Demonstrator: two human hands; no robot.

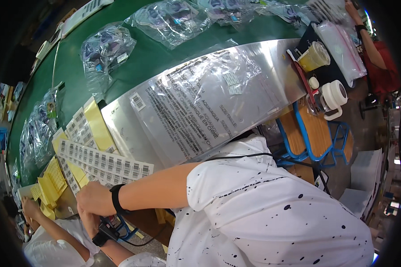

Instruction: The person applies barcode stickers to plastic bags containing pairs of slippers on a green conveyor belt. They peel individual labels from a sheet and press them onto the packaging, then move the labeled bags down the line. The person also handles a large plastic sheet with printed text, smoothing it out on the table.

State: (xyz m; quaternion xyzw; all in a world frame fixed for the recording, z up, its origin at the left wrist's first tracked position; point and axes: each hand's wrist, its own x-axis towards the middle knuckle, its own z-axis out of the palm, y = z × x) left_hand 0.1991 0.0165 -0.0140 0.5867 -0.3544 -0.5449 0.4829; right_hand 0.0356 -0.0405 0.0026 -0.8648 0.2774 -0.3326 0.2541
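Note:
My right hand point(95, 199), with a black band on its wrist, is curled closed at the near edge of several barcode label sheets point(104, 162). Just below it, and partly covered by it, is my left hand point(89, 220), with a black device strapped to the wrist. The two hands overlap, and whatever is between them is hidden. The left fingers are mostly out of sight. White label strips lie over yellow backing sheets point(98, 122) beside the hands. On the metal plate to the right rests a large clear printed plastic bag point(182, 111) with a small barcode sticker on it.
Clear-bagged items point(107, 49) lie along the green table point(142, 62). A yellow drink cup point(315, 56) and a white-lidded bottle point(334, 94) stand at the right, near blue-framed stools point(309, 133). A co-worker's hand point(31, 208) is by yellow sheets point(53, 182) at the lower left.

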